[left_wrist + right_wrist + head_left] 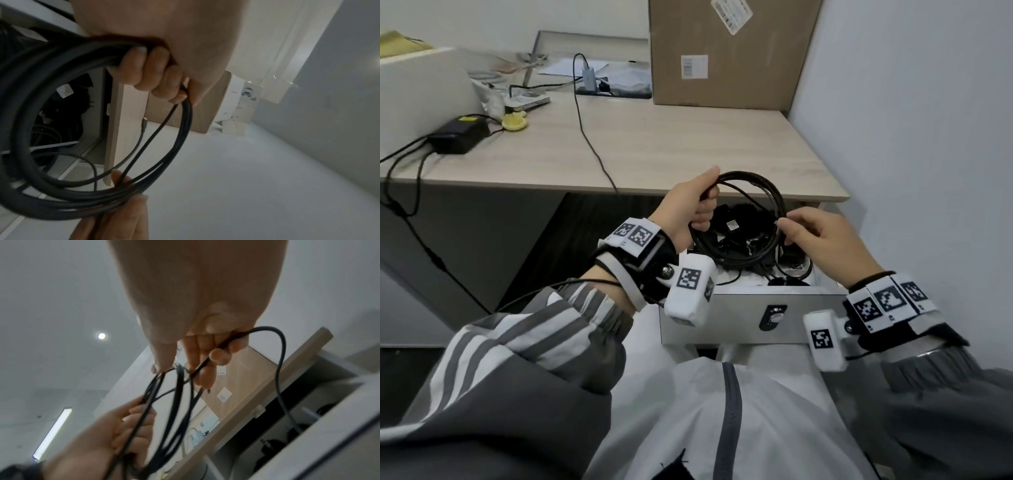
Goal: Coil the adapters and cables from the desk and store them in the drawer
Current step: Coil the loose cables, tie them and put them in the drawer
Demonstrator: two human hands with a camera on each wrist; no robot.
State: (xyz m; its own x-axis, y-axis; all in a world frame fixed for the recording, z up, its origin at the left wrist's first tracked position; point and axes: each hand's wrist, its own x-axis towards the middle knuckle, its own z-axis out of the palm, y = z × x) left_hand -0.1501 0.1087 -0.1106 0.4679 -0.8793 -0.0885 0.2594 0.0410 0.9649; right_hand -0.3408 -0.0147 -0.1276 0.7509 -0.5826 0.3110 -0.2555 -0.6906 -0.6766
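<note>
The bench [688,144] stands far, the open drawer [739,301] near below it. Above the drawer hangs the black coil [739,219], light and springy, best held across all loops. Left hand [688,202] grips its left side; right hand [822,236] pinches the right.

Walls: plain pale grey wall [914,113] fills the right of the head view, more of it upper left.
Desk: light wood desk [671,144] spans the middle, dark panel beneath.
Box: tall cardboard box [726,51] stands upper centre, against the wall.
Partition: white panel [421,89] at far left.
Ceiling: in the right wrist view, a round lamp [101,336] and a strip light [54,426], both glowing.
</note>
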